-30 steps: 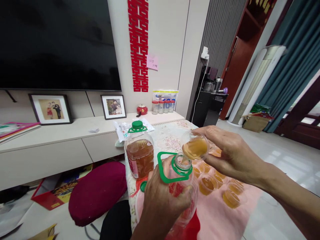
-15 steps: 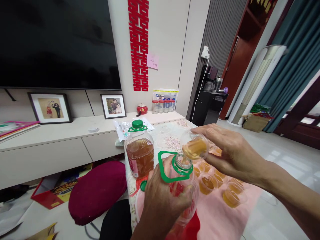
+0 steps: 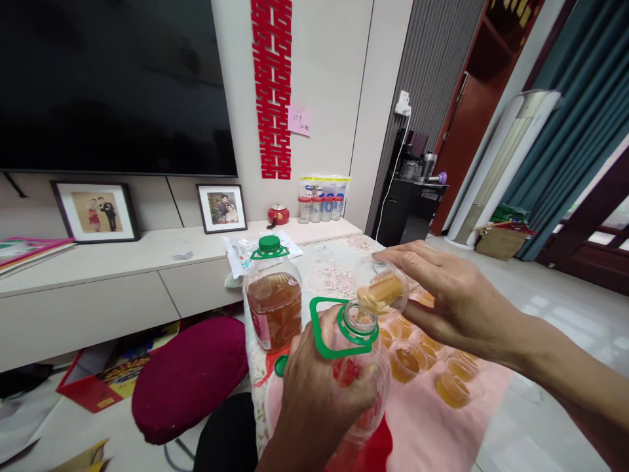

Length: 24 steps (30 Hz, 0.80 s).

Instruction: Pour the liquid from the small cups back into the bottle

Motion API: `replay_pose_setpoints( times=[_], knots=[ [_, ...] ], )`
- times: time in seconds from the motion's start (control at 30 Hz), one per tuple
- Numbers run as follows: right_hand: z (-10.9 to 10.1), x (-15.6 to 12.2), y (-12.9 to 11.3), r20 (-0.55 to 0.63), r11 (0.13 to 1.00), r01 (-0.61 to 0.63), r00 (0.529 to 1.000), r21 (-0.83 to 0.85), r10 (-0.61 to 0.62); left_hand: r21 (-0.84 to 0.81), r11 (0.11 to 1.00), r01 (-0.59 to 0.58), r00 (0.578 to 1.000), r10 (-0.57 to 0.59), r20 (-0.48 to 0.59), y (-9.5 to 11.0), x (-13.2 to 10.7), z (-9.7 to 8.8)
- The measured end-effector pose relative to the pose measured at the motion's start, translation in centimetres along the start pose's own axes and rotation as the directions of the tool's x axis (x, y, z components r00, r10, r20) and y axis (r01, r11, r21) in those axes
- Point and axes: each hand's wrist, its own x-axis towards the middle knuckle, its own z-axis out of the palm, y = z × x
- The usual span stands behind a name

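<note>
Holding the open, probably squashy bottle [image 3: 377,367] near its neck with the left hand [image 3: 319,387]; pinching the tilted, probably light, bendy cup [image 3: 381,292] beside the bottle's mouth with the right hand [image 3: 445,298].

There are two hands [image 3: 322,387] [image 3: 447,301], four lidded jars [image 3: 304,211] [image 3: 315,211] [image 3: 326,211] [image 3: 337,210] and two framed photos [image 3: 97,211] [image 3: 221,208].

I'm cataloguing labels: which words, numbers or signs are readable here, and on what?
"囍", repeated: red wall strip.
"35": pink note; other handwriting unclear.
"16": bag behind the jars; next digit partly hidden, smaller print unreadable.
Label on the filled bottle: too small to read.
</note>
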Motion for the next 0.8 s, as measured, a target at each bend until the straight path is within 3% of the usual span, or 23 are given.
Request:
replay_pose_setpoints(
  times=[0.47,0.8],
  knots=[
    [-0.38,0.16,-0.31,0.013,0.998,0.032,0.999,-0.046,-0.032,-0.031,0.999,0.013,1.0,-0.012,0.011,-0.09,0.0,-0.08],
    [-0.64,0.6,-0.93,0.009,0.986,0.077,0.997,-0.15,-0.076,0.034,0.997,-0.067,0.996,0.068,-0.052,-0.22,0.04,0.22]
  ],
)
